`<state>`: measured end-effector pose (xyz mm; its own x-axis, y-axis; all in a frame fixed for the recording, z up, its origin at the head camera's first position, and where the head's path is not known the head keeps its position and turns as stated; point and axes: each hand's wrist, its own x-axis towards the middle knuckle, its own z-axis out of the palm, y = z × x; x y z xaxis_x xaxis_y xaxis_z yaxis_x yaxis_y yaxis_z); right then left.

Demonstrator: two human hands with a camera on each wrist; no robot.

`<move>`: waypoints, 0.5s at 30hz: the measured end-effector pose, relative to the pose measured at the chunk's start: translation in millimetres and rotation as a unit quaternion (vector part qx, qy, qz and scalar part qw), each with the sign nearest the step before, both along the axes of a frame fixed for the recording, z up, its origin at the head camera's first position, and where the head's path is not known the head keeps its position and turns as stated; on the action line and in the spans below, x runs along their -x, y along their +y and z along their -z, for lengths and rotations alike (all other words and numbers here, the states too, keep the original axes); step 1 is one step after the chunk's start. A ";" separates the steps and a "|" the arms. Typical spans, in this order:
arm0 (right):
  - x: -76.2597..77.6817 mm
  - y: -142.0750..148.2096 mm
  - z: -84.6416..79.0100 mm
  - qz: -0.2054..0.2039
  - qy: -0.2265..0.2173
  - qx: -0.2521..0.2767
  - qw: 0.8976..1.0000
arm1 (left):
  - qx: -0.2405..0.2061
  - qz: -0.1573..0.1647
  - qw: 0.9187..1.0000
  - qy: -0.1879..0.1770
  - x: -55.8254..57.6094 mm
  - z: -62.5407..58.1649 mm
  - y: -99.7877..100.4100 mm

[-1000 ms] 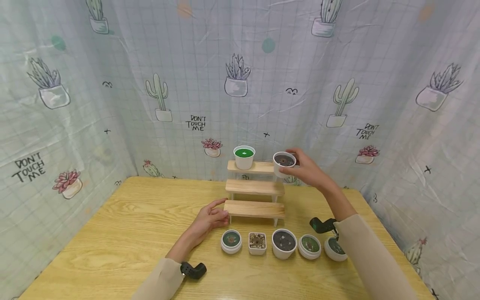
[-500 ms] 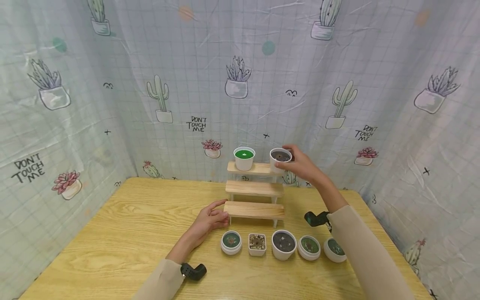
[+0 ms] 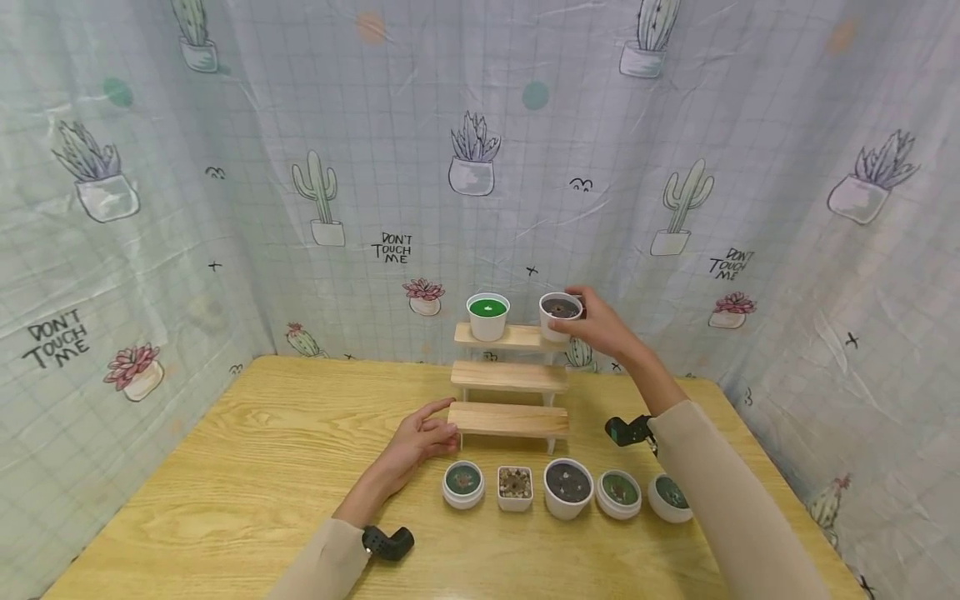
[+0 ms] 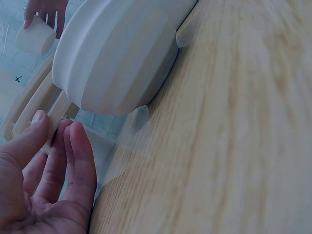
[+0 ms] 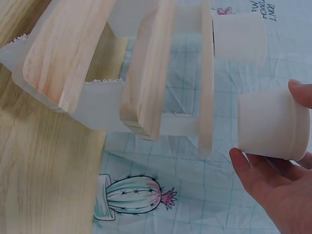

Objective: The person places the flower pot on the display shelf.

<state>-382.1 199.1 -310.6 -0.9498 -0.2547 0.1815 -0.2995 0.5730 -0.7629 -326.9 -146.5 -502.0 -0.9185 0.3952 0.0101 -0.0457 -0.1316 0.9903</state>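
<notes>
My right hand (image 3: 604, 327) grips a white round pot (image 3: 560, 309) with a dark grey filling, thumb and fingers on opposite sides. The pot is upright over the right end of the top shelf (image 3: 519, 335); a gap shows between its base and that shelf (image 5: 206, 87) in the right wrist view. My left hand (image 3: 414, 437) pinches the left end of the lowest shelf (image 3: 510, 419) of a three-tier wooden stand, thumb (image 4: 35, 127) on the board and fingers by its end. A white pot with bright green filling (image 3: 488, 320) stands on the top shelf's left.
In front of the stand a row of white pots lines the table (image 3: 315, 450): a dark green one (image 3: 462, 483), a square pebbled one (image 3: 514, 487), a large grey one (image 3: 568, 487) and two more green ones (image 3: 619, 493). A cactus-print curtain (image 3: 375, 125) hangs behind.
My right hand has carried the grey-filled pot left and slightly up, from beside the top shelf's right end to over it. The left hand has stayed at the lowest shelf.
</notes>
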 end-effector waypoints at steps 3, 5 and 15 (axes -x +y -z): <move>1.9 -2.4 -0.3 0.002 0.000 0.001 1.000 | -0.002 -0.001 1.000 0.002 1.2 0.5 0.2; 3.5 -3.7 0.4 0.005 0.001 -0.001 1.000 | 0.000 -0.001 1.000 0.000 1.2 0.7 0.3; 11.8 -12.4 4.3 0.019 -0.005 0.001 1.000 | 0.000 -0.011 1.000 -0.005 0.9 1.0 1.7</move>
